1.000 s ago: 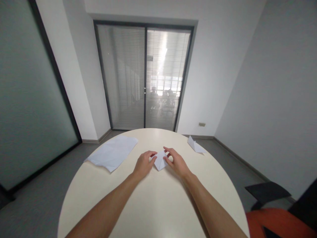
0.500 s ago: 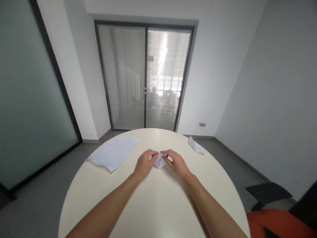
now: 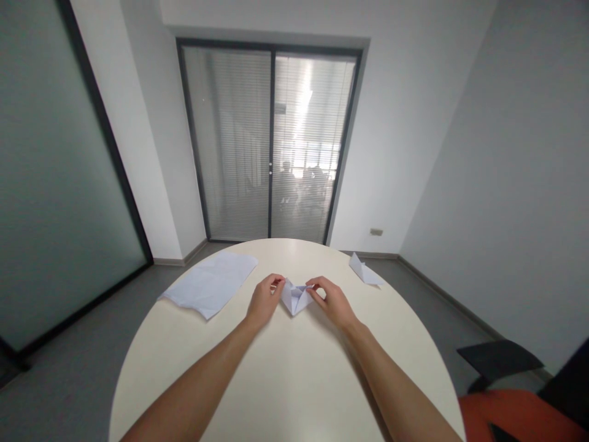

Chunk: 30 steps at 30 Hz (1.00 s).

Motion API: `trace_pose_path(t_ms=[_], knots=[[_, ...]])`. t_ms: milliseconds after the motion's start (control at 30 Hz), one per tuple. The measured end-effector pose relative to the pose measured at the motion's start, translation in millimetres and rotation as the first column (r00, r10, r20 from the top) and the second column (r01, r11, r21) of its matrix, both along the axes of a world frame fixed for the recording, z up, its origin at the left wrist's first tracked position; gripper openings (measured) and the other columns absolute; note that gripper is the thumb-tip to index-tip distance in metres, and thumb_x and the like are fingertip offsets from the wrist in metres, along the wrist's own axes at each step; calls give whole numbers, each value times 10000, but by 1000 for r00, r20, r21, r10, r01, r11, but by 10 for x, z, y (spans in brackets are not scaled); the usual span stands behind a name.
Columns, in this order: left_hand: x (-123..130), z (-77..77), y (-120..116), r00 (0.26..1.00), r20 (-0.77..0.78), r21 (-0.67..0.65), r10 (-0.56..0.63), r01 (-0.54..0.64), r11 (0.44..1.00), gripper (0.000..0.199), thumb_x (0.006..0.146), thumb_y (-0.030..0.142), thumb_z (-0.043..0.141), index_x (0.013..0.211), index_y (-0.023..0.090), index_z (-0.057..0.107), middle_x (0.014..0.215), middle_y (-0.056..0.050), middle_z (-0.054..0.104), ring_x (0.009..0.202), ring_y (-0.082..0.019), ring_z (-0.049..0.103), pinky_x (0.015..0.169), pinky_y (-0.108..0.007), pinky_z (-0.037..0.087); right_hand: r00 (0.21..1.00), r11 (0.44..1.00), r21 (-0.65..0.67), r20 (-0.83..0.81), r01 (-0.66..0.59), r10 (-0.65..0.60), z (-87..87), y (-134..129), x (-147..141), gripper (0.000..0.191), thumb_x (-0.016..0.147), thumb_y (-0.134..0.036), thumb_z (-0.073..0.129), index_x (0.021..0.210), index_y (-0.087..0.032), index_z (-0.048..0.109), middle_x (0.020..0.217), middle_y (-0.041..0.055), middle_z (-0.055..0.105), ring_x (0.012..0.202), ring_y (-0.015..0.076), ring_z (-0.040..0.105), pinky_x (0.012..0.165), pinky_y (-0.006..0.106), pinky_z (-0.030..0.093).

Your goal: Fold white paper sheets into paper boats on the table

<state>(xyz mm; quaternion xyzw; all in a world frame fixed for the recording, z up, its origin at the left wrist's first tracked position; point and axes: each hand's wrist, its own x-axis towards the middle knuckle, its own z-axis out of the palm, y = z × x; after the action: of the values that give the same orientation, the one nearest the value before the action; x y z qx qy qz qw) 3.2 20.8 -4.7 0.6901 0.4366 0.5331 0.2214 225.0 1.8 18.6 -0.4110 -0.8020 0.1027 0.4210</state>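
A small piece of folded white paper sits between my hands over the middle of the table, its top spread apart into a pocket and its point facing me. My left hand pinches its left corner between thumb and fingers. On the opposite side, my right hand grips the right corner the same way. The fingertips cover both corners.
White sheets of paper lie at the left edge of the round table. Another folded paper shape rests near the right edge. A chair with a red seat and black armrest stands at the lower right.
My hands have moved apart, the left one leftward. Between them the folded paper has widened and its top has spread apart.
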Motion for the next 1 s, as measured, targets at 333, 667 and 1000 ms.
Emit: trace_pose_path(t_ms=[333, 667, 1000], knots=[[-109, -71, 155, 979, 192, -14, 69, -67, 998, 183, 921, 350, 506, 940, 190, 593, 918, -53, 681, 890, -185, 651, 821, -309, 521, 991, 997, -28, -111, 69, -72, -53, 87, 138, 183, 925, -375, 555, 975, -220, 637, 978, 61, 690, 877, 209, 635, 735, 324, 518], [-213, -166, 305, 933, 340, -72, 115, -96, 993, 319, 911, 503, 520, 970, 191, 557, 915, -62, 676, 859, -186, 680, 808, -331, 538, 984, 994, -22, -138, 109, -111, -92, 134, 216, 242, 920, -382, 561, 1066, -210, 651, 1035, 81, 699, 907, 221, 639, 854, 390, 516], [-205, -177, 324, 890, 419, -210, 179, -97, 973, 341, 884, 525, 511, 976, 198, 536, 908, -67, 679, 791, -180, 680, 700, -309, 537, 997, 996, -51, -20, 69, -70, -113, 131, 233, 329, 885, -224, 530, 1181, -221, 674, 953, 52, 650, 914, 203, 621, 790, 325, 495]])
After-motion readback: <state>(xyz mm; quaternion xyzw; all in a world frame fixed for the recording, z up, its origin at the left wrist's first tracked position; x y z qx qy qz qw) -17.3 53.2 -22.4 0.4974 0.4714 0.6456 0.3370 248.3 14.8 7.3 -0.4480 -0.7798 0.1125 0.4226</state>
